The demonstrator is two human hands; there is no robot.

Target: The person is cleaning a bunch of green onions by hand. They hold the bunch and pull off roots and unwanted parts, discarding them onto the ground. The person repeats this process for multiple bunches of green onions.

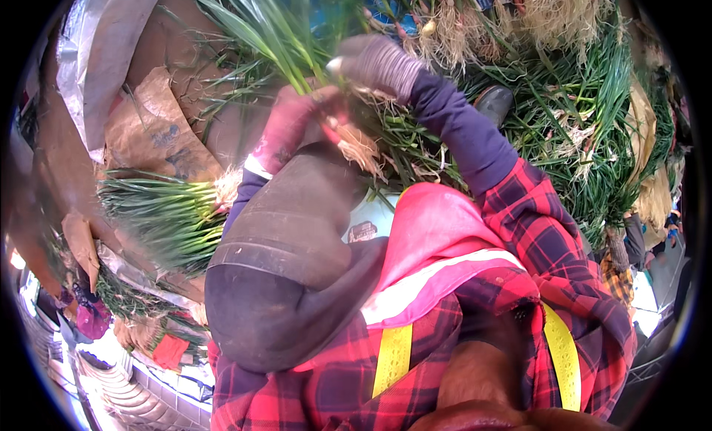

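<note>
My left hand point(292, 115), in a red glove, grips a small bunch of green onions point(297, 75). Their long green leaves point up and away, and pale roots hang down over my knee. Beside the leaves is my right hand point(375, 61), in a greyish knitted glove and blurred by motion. Its fingers are curled close to the bunch, but whether anything is in them I cannot tell. A larger bundle of green onions point(167, 214) lies left of my bent leg, root ends toward me.
Loose green onions point(567, 114) are heaped at the right, with more rooty bunches point(461, 25) at the far side. A brown paper sheet point(158, 131) bearing writing and a silvery sheet point(94, 58) lie at the left. Part of a dark boot point(494, 104) shows by the heap.
</note>
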